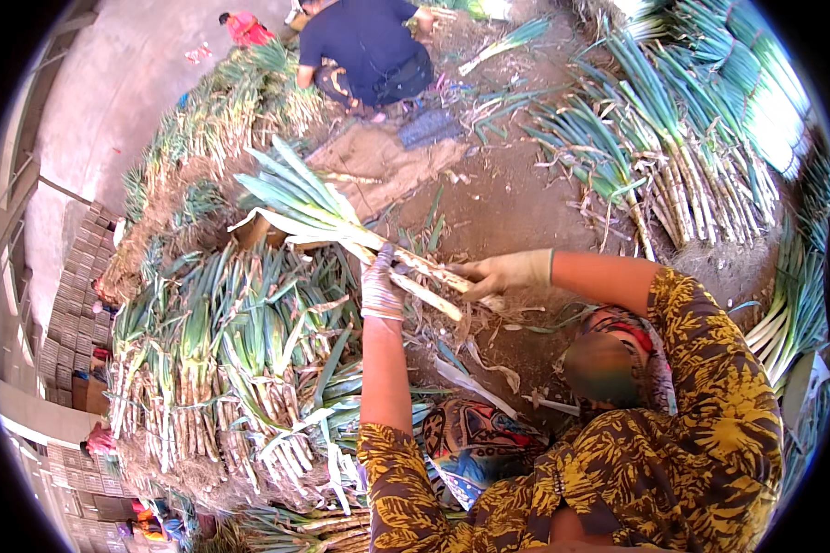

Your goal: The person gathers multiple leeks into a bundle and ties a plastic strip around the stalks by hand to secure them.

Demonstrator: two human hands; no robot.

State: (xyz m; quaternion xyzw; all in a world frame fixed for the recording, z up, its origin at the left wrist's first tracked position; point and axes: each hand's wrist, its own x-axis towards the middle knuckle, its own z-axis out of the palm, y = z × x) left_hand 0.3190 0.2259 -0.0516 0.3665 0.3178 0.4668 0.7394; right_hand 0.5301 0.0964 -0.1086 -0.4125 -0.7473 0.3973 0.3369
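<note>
My left hand (383, 288), in a grey-and-white glove, is closed round a few leeks (318, 210) just below their green leaves. The leaves fan out to the upper left, and the pale stalks slant down to the right. At the lower end of one stalk, my right hand (507, 274) in a pale work glove has its fingers closed on the leek. A second white stalk end (444, 306) sticks out free just below it. Loose peeled skins (489, 355) lie on the soil beneath my hands.
A big pile of leeks (217, 359) lies to my left, with another heap (240, 101) beyond it. More leeks (701, 175) lie at the far right. A person in dark clothes (364, 51) crouches ahead beside flattened cardboard (387, 170). Stacked crates (74, 286) stand far left.
</note>
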